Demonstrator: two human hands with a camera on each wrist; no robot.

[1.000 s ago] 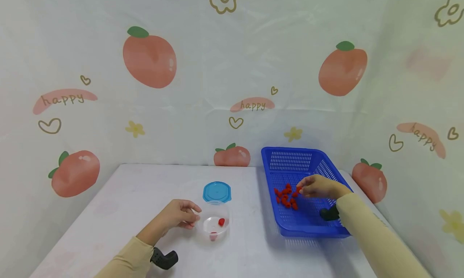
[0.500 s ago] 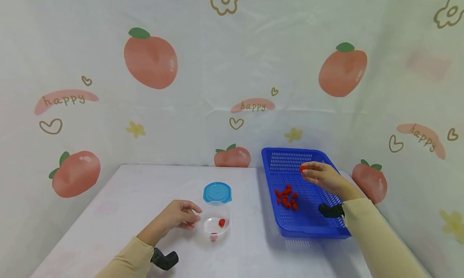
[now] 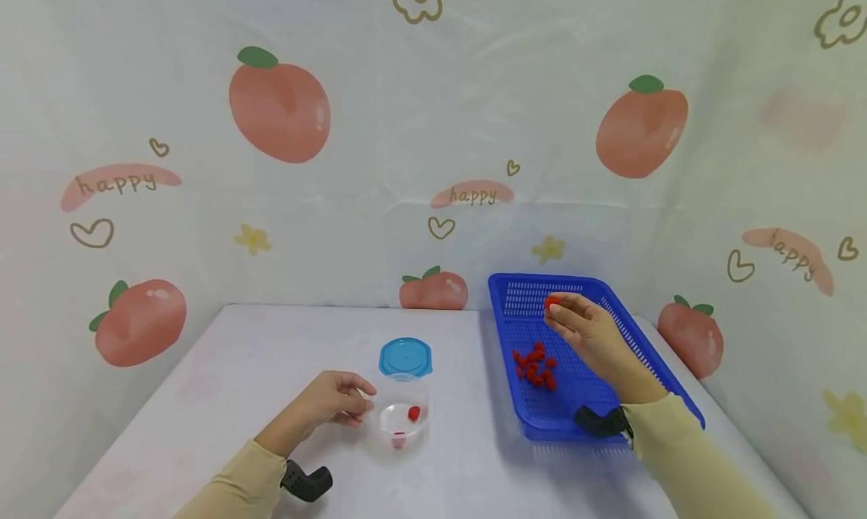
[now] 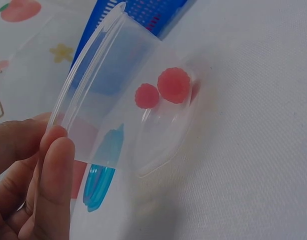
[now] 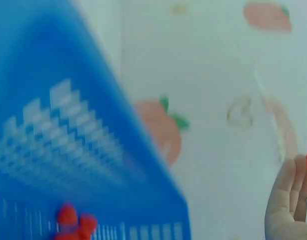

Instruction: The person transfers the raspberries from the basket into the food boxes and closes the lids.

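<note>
A clear plastic container stands on the white table, and my left hand pinches its rim at the left side. Two red raspberries lie at its bottom in the left wrist view. My right hand is raised over the blue basket, with a single raspberry between thumb and fingertips. Below it, several more raspberries are heaped toward the left of the basket floor. In the right wrist view only part of that hand shows at the lower right edge.
A blue lid lies flat just behind the container. White cloth printed with fruit and hearts hangs behind the table and along its right side. Black wrist cameras are strapped to both sleeves.
My right hand has lifted a raspberry up from the heap in the basket, then drifted slightly left with it. My left hand stays at the container's rim.
</note>
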